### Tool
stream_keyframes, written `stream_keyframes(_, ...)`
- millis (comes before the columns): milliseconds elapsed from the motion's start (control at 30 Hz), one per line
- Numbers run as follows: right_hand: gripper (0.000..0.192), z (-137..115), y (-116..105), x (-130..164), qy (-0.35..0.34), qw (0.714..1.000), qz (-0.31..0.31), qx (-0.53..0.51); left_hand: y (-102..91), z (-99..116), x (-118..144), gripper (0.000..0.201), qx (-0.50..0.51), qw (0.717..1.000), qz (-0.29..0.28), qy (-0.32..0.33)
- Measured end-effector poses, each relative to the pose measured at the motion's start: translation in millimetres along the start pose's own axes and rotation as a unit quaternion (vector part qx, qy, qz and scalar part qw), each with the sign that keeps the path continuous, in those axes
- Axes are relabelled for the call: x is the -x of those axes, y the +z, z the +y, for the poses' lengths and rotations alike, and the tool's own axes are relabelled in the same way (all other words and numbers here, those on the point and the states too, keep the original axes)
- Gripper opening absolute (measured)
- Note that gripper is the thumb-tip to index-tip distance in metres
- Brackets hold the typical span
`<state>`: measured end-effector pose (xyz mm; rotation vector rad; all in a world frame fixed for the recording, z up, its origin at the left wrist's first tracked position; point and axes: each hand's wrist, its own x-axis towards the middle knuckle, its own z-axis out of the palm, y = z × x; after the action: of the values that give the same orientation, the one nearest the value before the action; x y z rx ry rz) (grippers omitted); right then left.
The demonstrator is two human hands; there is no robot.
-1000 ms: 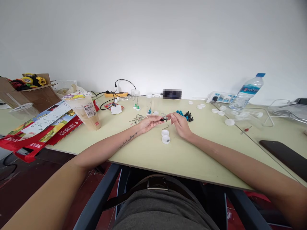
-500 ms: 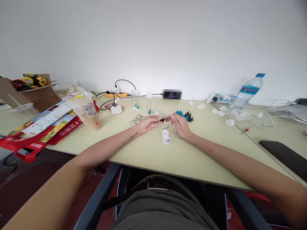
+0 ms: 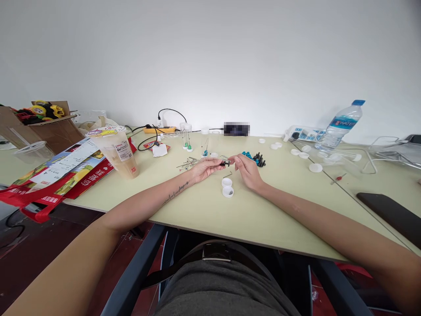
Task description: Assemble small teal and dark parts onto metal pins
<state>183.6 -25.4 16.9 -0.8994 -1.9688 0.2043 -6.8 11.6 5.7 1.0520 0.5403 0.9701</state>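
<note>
My left hand (image 3: 206, 170) pinches a small black part (image 3: 225, 163) with a shiny metal bit at its end. Close to the right of it, the fingertips of my right hand (image 3: 248, 173) are pressed together; whatever they hold is too small to make out. Below the hands sit two round white caps (image 3: 227, 192), the nearer one with tiny dark bits inside. A thin L-shaped metal key (image 3: 227, 174) lies just behind the caps. Past my right hand are several blue parts (image 3: 246, 155) and black parts (image 3: 261, 161). Thin metal rods (image 3: 187, 164) lie beyond my left hand.
Clear tubes (image 3: 187, 137) stand toward the wall. On the left are a drink cup (image 3: 115, 151), a red bag (image 3: 82, 184) and a cardboard box (image 3: 54, 136). Rightward are white lids (image 3: 315, 168), a water bottle (image 3: 340, 125), a power strip (image 3: 305, 134) and a dark phone-like slab (image 3: 391, 217).
The black part in my left hand has turned slightly, and its shiny metal end shows more. Both hands stay in nearly the same place.
</note>
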Motion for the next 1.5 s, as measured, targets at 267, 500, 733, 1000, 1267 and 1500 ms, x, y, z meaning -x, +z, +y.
stream_keyframes(267, 0.043, 0.2, -0.5, -0.1, -0.003, 1.000, -0.001, -0.001, -3.0, -2.4, -2.1, 0.012, 0.007, 1.000, -0.004, 0.004)
stream_keyframes(500, 0.044, -0.6, 0.1, -0.7, 0.002, 1.000, 0.004, -0.002, -1.7, -0.6, -1.0, 0.013, 0.002, 1.000, 0.003, 0.001)
stream_keyframes(733, 0.046, 0.5, 0.2, -0.9, 0.007, 1.000, -0.001, -0.004, 0.5, 0.3, 0.3, 0.013, 0.006, 1.000, -0.005, 0.005)
stream_keyframes(1000, 0.047, 0.4, 0.0, -1.1, 0.005, 1.000, -0.016, 0.009, 1.1, 0.7, 1.1, 0.012, 0.003, 1.000, 0.010, 0.001)
stream_keyframes(1267, 0.046, 0.9, 1.2, -1.4, -0.006, 1.000, -0.009, 0.006, -1.1, -0.3, 0.0, 0.014, 0.002, 1.000, 0.001, 0.003)
stream_keyframes(1500, 0.046, 0.7, 0.8, -1.6, -0.005, 1.000, -0.006, 0.009, -0.9, -0.4, 0.2, 0.014, 0.000, 1.000, 0.001, 0.006)
